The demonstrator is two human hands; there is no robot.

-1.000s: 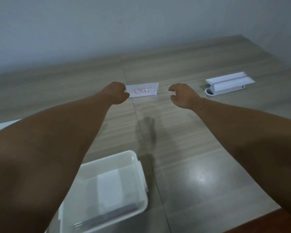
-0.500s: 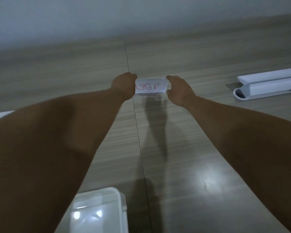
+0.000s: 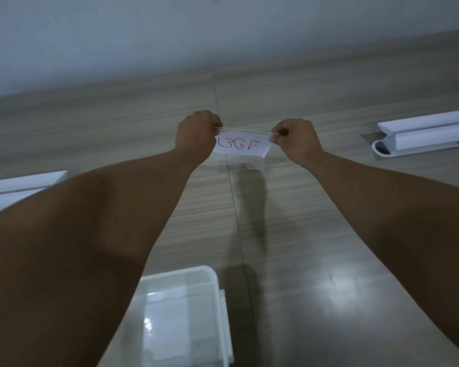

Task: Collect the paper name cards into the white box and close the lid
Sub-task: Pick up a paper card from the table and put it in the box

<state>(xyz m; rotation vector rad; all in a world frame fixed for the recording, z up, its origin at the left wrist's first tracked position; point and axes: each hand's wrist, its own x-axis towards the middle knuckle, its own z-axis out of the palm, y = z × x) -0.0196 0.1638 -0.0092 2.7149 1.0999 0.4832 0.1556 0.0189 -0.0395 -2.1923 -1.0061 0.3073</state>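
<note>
A white paper name card [image 3: 241, 147] with red handwriting stands at the middle of the wooden table, in a clear stand [image 3: 252, 162] that shows below it. My left hand [image 3: 196, 133] pinches the card's upper left corner and my right hand [image 3: 297, 139] pinches its upper right corner. The white box [image 3: 191, 284] lies open near the table's front edge, partly hidden by my left forearm; a white sheet lies flat inside it.
A white folded card on a stand [image 3: 421, 133] lies at the right side of the table. Another white card or stand [image 3: 16, 186] shows at the left edge behind my left arm. A grey wall runs along the table's far side.
My right hand has come in from the right and closed on the card's right corner. Both hands now pinch the card's top edge, and it sits a little higher in its stand.
</note>
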